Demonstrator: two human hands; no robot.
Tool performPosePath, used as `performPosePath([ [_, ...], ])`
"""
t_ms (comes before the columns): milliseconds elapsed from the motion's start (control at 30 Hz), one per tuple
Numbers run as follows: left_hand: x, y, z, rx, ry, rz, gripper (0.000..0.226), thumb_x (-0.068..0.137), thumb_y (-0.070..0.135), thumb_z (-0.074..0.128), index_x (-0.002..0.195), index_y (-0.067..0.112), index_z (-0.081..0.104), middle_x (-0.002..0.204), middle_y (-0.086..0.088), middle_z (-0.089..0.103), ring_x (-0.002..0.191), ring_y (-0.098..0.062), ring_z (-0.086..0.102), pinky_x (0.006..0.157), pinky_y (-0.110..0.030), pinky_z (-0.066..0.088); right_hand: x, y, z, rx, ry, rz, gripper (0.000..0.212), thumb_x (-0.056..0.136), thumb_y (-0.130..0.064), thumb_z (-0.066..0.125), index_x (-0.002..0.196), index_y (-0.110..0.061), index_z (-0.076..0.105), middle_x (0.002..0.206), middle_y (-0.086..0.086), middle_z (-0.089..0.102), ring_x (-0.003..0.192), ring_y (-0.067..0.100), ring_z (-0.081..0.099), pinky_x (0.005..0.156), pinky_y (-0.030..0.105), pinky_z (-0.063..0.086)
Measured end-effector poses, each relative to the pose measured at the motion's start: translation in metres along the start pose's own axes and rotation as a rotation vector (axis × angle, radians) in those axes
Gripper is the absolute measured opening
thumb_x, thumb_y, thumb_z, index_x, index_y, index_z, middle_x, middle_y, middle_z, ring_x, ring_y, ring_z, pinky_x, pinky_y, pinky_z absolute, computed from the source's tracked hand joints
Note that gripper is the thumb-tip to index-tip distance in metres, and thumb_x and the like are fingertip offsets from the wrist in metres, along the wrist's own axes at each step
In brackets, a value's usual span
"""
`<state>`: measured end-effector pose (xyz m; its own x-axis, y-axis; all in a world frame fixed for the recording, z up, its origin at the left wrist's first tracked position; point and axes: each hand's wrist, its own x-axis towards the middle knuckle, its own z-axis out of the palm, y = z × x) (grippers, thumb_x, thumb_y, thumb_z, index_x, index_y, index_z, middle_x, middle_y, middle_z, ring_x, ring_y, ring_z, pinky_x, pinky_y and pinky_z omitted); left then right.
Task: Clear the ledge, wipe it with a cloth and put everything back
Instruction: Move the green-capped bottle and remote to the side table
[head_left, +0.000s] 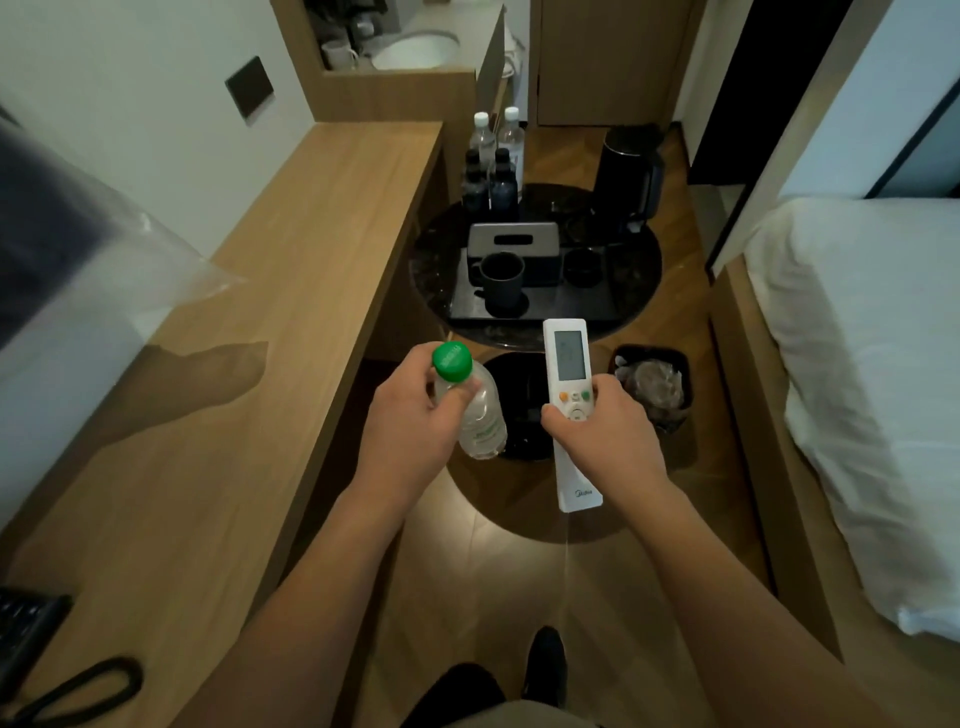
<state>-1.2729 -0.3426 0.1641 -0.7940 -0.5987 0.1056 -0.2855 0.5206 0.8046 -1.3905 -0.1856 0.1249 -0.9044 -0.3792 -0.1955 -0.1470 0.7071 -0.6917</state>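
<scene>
My left hand grips a clear plastic bottle with a green cap just below its neck, holding it in the air over the floor. My right hand holds a white air-conditioner remote upright around its middle, thumb near the buttons. Both hands are just right of the long wooden ledge, whose top is bare along its middle and far stretch. No cloth is in view.
A round dark table ahead carries a black tray, a dark mug, a tissue box, several bottles and a black kettle. Below stand a black stool and a lined bin. A bed lies right; a telephone and cord sit at the ledge's near end.
</scene>
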Motion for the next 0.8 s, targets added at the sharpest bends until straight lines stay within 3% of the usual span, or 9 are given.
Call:
performPosePath([
  [133, 0.045, 0.003, 0.015, -0.008, -0.002, -0.019, 0.028, 0.097, 0.036, 0.064, 0.123, 0.032, 0.056, 0.108, 0.023, 0.06, 0.102, 0.014, 0.054, 0.08, -0.014, 0.045, 0.049, -0.005, -0.009, 0.009, -0.005, 0.011, 0.047, 0.084, -0.049, 0.067, 0.117, -0.024, 0.044, 0.117, -0.003, 0.058, 0.097, 0.018, 0.06, 0.075, 0.036, 0.054],
  [267, 0.094, 0.0, 0.031, -0.015, -0.028, -0.034, 0.029, 0.097, 0.035, 0.065, 0.124, 0.031, 0.057, 0.105, 0.024, 0.06, 0.1, 0.021, 0.052, 0.076, -0.013, 0.044, 0.1, -0.011, -0.012, -0.005, 0.003, 0.03, 0.045, 0.083, -0.05, 0.066, 0.112, -0.024, 0.044, 0.111, -0.002, 0.058, 0.094, 0.019, 0.06, 0.078, 0.042, 0.056],
  [467, 0.186, -0.013, 0.049, 0.005, -0.044, -0.017, 0.031, 0.096, 0.036, 0.065, 0.125, 0.031, 0.056, 0.104, 0.025, 0.059, 0.099, 0.02, 0.052, 0.072, -0.01, 0.043, 0.193, -0.029, -0.004, -0.028, 0.013, 0.036, 0.048, 0.083, -0.05, 0.066, 0.114, -0.021, 0.045, 0.11, 0.0, 0.058, 0.093, 0.02, 0.059, 0.075, 0.041, 0.055],
  [600, 0.258, -0.022, 0.055, -0.001, -0.044, -0.013, 0.034, 0.095, 0.038, 0.066, 0.126, 0.028, 0.057, 0.107, 0.018, 0.063, 0.1, 0.003, 0.059, 0.08, -0.02, 0.051, 0.258, -0.045, 0.0, -0.055, 0.01, 0.037, 0.049, 0.083, -0.05, 0.066, 0.117, -0.021, 0.046, 0.111, 0.0, 0.058, 0.093, 0.019, 0.059, 0.073, 0.039, 0.055],
  [800, 0.351, -0.019, 0.055, 0.003, -0.022, 0.031, 0.029, 0.094, 0.04, 0.066, 0.121, 0.031, 0.058, 0.103, 0.018, 0.064, 0.097, 0.002, 0.06, 0.081, -0.031, 0.056, 0.34, -0.07, -0.005, -0.054, 0.04, 0.049, 0.05, 0.085, -0.047, 0.068, 0.12, -0.02, 0.046, 0.117, 0.0, 0.059, 0.093, 0.016, 0.054, 0.075, 0.037, 0.055],
])
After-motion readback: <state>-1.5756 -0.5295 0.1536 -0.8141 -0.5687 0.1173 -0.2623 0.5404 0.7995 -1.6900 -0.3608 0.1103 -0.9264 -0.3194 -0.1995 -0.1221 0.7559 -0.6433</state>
